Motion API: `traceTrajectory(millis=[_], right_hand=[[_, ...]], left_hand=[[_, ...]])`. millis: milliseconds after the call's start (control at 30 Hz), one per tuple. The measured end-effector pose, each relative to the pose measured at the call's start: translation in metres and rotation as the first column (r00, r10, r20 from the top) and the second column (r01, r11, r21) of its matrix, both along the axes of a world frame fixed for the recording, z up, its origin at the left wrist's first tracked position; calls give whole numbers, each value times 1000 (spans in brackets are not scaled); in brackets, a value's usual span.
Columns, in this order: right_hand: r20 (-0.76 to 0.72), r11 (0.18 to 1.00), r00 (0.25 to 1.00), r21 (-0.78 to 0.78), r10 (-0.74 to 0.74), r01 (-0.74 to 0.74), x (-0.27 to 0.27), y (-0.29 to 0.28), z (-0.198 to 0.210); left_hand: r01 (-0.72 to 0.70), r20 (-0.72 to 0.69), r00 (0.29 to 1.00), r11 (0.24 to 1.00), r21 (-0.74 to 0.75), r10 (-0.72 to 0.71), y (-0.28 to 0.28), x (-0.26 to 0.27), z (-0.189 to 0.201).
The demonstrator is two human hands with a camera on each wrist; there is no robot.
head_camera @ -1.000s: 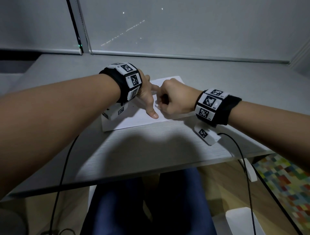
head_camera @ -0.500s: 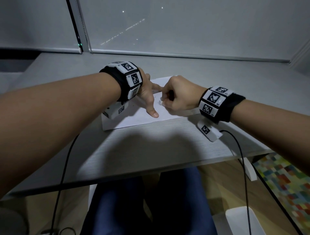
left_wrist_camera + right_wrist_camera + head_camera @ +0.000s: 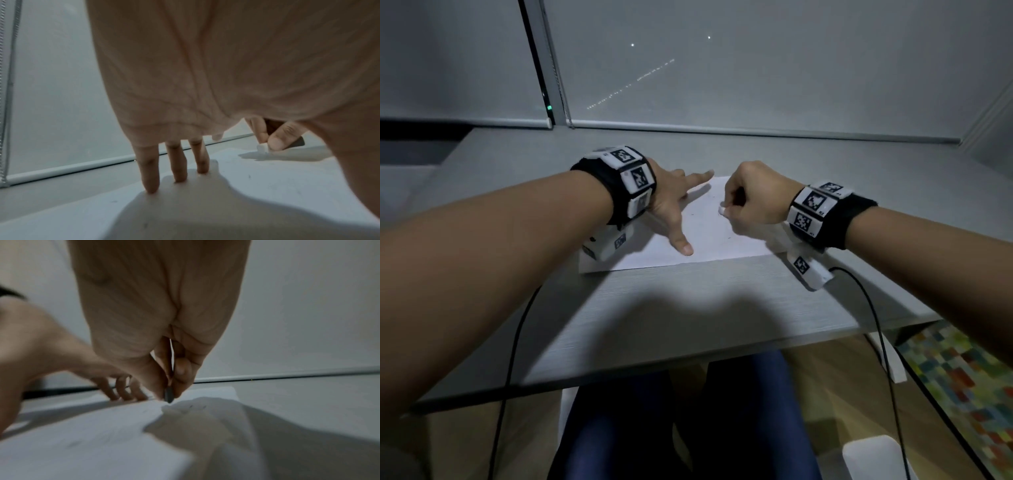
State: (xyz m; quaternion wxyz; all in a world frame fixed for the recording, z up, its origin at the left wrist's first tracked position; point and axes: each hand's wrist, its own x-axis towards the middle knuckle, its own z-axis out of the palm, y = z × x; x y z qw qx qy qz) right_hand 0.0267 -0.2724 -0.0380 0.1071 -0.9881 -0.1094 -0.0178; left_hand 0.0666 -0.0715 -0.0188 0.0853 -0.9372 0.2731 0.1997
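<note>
The grey desk point(image 3: 688, 308) took up most of the view, with the window blind point(image 3: 756, 68) hanging behind it. A white sheet of paper point(image 3: 709, 240) lay flat on the far half of the desk, with a few faint dark marks on it.

The left hand point(image 3: 671, 202) was spread wide over the left part of the sheet. Its fingers point(image 3: 151, 175) were straight and fanned out with the tips planted on the paper. The thumb stuck out back toward the person and its tip was down on the sheet too. It gripped nothing, just pressed the page.

The right hand point(image 3: 756, 198) was curled up tight over the right part of the sheet, close to the left index finger but not touching it. Both wrists had black bands covered in black-and-white marker tiles.

The smallest thing was a little eraser point(image 3: 722, 209), pinched between the right thumb and forefinger. Its white end poked out below the fingertips and sat on the paper, pointing down and toward the left hand. The long axis ran at a slant, with the dark sleeve end going up and back into the hand. Most of it was hidden by the fingers, so I couldn't tell how long it was.
</note>
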Motion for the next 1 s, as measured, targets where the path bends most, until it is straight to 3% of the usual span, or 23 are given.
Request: traceTrajectory(millis=[167, 367, 700, 933, 1000], right_hand=[[-67, 999, 997, -11, -32, 31, 4, -18, 9], [-46, 999, 999, 49, -19, 21, -2, -13, 0], [-52, 965, 975, 166, 215, -204, -32, 32, -9], [-20, 995, 995, 42, 95, -94, -19, 12, -4], [-19, 992, 993, 38, 119, -118, -26, 19, -4]], left_hand=[[10, -117, 993, 1000, 17, -8, 22, -4, 16], [150, -61, 986, 986, -74, -155, 6, -16, 7], [153, -37, 987, 988, -8, -154, -3, -19, 0], [223, -50, 974, 973, 54, -220, 0, -11, -4], [227, -38, 974, 973, 46, -225, -1, -10, -5]])
